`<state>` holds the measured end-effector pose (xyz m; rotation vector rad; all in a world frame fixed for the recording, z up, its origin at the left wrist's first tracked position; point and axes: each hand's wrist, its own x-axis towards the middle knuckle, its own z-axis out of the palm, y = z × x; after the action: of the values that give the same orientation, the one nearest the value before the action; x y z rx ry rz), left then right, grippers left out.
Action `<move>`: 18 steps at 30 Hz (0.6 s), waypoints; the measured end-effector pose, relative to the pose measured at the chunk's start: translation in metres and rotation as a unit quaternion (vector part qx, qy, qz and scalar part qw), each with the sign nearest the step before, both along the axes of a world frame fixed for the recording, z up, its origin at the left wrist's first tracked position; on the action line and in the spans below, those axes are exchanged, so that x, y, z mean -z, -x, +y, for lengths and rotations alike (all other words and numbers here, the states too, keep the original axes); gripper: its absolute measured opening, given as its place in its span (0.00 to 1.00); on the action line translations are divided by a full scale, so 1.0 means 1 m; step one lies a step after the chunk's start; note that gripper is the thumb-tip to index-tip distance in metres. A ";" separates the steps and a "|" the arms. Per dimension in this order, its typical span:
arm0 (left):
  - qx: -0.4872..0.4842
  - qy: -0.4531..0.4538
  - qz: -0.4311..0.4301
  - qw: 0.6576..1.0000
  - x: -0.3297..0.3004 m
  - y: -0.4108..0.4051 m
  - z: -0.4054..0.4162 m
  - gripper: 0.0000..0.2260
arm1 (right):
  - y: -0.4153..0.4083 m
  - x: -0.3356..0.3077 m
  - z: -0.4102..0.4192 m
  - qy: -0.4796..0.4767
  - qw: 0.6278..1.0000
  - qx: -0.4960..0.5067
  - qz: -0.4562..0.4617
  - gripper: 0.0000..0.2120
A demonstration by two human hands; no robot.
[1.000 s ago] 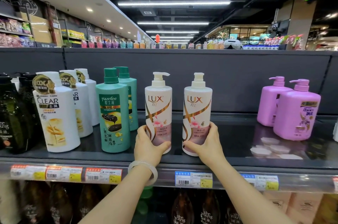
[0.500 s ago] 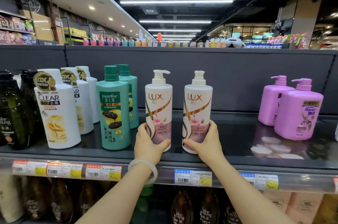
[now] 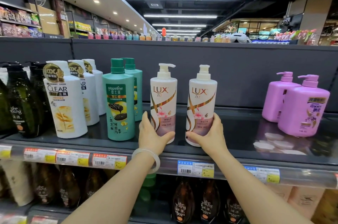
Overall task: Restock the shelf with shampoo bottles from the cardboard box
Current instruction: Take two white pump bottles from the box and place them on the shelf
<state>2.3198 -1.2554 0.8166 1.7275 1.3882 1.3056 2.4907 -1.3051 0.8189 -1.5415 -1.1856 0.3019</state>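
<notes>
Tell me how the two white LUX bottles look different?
The left LUX bottle points its pump spout sideways to the right; the right LUX bottle shows no spout sticking out. The left hand holds the first, the right hand the second. Both are white, upright, with pink flowers.

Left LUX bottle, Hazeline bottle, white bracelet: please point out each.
Left LUX bottle (image 3: pixel 163 95), head view, on its logo.
Hazeline bottle (image 3: pixel 117 103), head view, on its front label.
White bracelet (image 3: pixel 156 159), head view, on its right side.

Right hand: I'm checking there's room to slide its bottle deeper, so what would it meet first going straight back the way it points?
The right hand grips the right white LUX pump bottle. Behind it the dark shelf looks bare up to the grey back panel, though depth is unclear.
</notes>
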 end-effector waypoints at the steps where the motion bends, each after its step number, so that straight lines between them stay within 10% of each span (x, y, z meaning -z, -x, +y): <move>1: 0.000 -0.006 0.003 1.000 -0.002 0.002 -0.002 0.49 | 0.001 -0.003 -0.002 0.003 1.000 0.006 0.003 0.52; 18: 0.052 -0.089 0.046 0.994 0.053 0.085 -0.080 0.34 | 0.125 0.049 -0.086 -0.007 0.996 0.051 -0.074 0.43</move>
<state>2.2351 -1.3351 0.7636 1.9731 1.2450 1.3414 2.3658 -1.3915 0.7699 -1.6285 -1.2160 0.1131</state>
